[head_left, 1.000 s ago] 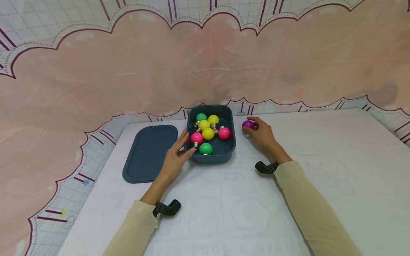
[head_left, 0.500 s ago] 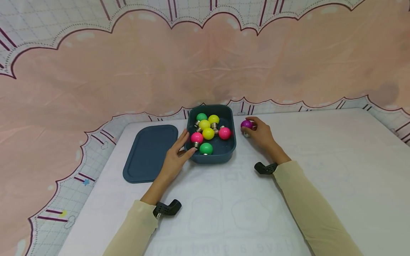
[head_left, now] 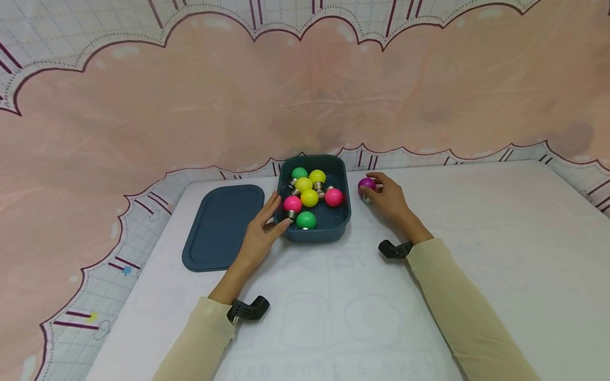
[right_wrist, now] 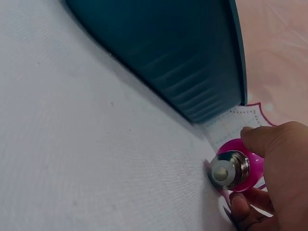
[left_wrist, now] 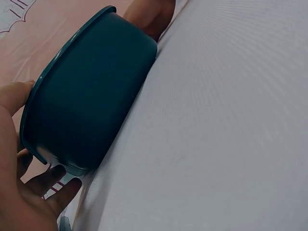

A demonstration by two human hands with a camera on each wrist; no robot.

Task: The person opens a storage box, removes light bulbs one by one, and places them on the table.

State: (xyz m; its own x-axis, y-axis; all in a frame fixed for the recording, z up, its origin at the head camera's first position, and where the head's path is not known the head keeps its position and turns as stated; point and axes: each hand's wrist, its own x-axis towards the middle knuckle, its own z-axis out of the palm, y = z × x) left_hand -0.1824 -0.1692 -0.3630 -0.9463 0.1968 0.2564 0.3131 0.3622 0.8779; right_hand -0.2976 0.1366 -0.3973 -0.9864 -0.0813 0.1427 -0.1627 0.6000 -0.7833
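Observation:
A dark teal plastic box [head_left: 344, 222] stands on the white tabletop, holding several small light bulbs: yellow [head_left: 309, 198], pink [head_left: 334, 197] and green [head_left: 306, 220]. My left hand [head_left: 259, 235] rests at its left front corner, fingers fairly straight along the side and thumb at the rim. In the left wrist view, the thumb tip touches the rim and the lower fingers are spread beside the wall. Right of the box, my right hand [head_left: 389, 198] pinches a purple bulb [head_left: 366, 183]. The right wrist view shows the bulb's silver screw base [right_wrist: 233, 168] close over the tabletop, thumb and fingers around its globe.
The matching flat lid [head_left: 221, 227] lies left of the box, partly behind the left forearm. A white cloth with faint printing covers the table [head_left: 343, 328]. A peach patterned cloth [head_left: 286, 100] hangs behind. Both wrists carry black camera mounts [head_left: 250, 308].
My right hand shifted slightly left with the purple bulb, toward the box, and then stayed there. The left hand, the box and the lid keep their places.

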